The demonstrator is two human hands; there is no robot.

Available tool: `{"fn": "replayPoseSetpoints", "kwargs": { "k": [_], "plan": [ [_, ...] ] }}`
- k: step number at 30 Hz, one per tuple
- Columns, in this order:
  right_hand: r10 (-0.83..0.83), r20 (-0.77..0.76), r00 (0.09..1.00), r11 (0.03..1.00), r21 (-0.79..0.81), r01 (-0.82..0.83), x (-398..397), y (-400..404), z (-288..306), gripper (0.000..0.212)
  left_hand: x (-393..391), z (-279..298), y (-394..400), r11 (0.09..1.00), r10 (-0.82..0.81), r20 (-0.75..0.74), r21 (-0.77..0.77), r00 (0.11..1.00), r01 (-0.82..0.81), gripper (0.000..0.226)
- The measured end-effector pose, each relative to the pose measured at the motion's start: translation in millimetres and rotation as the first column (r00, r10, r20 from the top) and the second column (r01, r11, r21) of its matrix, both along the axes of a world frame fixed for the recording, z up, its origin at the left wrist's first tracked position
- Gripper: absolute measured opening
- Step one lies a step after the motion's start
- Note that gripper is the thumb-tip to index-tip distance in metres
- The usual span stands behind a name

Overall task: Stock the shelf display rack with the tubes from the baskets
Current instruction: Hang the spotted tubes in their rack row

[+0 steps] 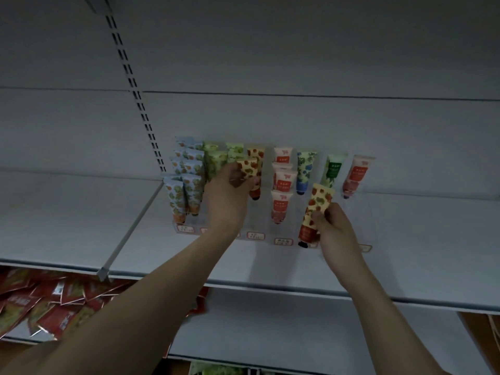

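A clear display rack stands on the white shelf, with tubes in rows: blue-patterned ones at the left, green ones, pink ones, and single tubes further right. My left hand grips a yellow tube with red fruit print over the rack's fourth column, in front of a like tube standing there. My right hand pinches a second yellow fruit-print tube, cap down, just in front of the rack's lower right part.
A slotted upright runs up the back panel left of the rack, and a thin divider rail crosses the shelf. Red packets fill the shelf below at the left. No basket is in view.
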State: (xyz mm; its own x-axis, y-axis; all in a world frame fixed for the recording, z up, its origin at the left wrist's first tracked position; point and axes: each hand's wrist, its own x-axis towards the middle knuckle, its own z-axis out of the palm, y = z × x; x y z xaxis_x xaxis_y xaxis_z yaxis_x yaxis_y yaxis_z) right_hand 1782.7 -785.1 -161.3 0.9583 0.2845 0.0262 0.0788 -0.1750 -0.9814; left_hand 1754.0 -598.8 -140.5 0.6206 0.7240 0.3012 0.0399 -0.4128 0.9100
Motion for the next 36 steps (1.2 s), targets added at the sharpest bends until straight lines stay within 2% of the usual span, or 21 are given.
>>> {"fn": "replayPoseSetpoints", "kwargs": {
  "k": [7, 9, 12, 14, 19, 25, 29, 36],
  "plan": [
    [-0.022, 0.054, 0.998, 0.983, -0.181, 0.032, -2.9, 7.9, -6.4, 0.011, 7.0, -6.4, 1.1, 0.999, 0.002, -0.026, 0.041, 1.0, -0.001, 0.016],
    [-0.02, 0.065, 0.998, 0.981, -0.191, 0.033, -3.4, 9.5, -6.1, 0.011, 8.4, -6.8, 1.8, 0.998, 0.002, -0.039, 0.069, 0.999, 0.001, 0.018],
    [-0.023, 0.061, 0.998, 0.977, -0.21, 0.035, -3.4, 9.9, -4.8, 0.01, 10.2, -4.7, 1.8, 0.993, 0.033, -0.076, 0.114, 0.997, -0.025, 0.033],
    [-0.025, 0.059, 0.998, 0.977, -0.211, 0.037, -3.7, 9.9, -5.5, 0.01, 11.1, -5.4, -0.1, 0.997, 0.029, -0.076, 0.068, 0.997, -0.024, 0.038],
    [-0.033, 0.048, 0.998, 0.977, -0.209, 0.043, -4.9, 11.4, -5.7, 0.011, 11.1, -18.4, -6.5, 0.997, -0.026, -0.057, -0.069, 0.998, 0.022, 0.025],
    [-0.025, 0.062, 0.998, 0.976, -0.216, 0.037, -4.0, 9.3, -7.1, 0.01, 13.1, -22.5, -8.1, 0.999, 0.003, -0.062, -0.051, 0.998, -0.006, 0.02],
    [-0.021, 0.06, 0.998, 0.975, -0.219, 0.033, -3.0, 9.6, -8.0, 0.009, 15.5, -23.6, -8.8, 1.0, -0.024, -0.08, -0.001, 0.997, 0.024, 0.009],
    [-0.022, 0.055, 0.998, 0.978, -0.204, 0.033, -1.3, 8.8, -9.6, 0.01, 19.9, -20.1, -2.6, 0.995, -0.033, -0.159, 0.092, 0.987, 0.048, 0.017]
  ]
}}
